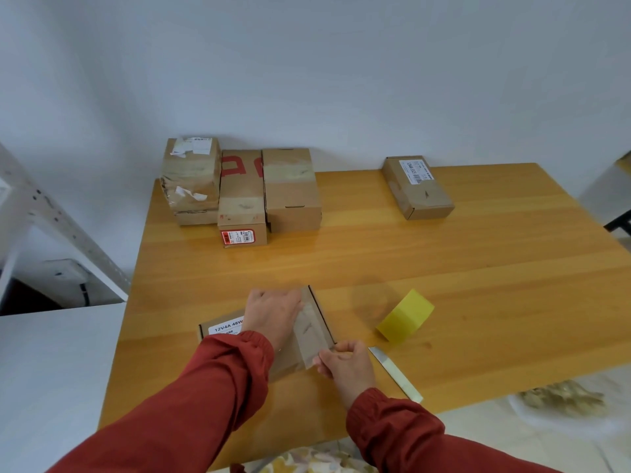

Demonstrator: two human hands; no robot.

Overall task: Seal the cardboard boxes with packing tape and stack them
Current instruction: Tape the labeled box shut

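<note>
Near the surface (478,268) front edge, your box (222,331) lies flat, long axis left-right, right end angled away. Left hand (273,312) presses flat on top; right hand (345,363) pinches the tape strip (309,331).

The table (478,268) is glossy wood; the cardboard box (222,327) is matt, its tape strip (307,332) clear and shiny (slightly wrinkled).
</note>
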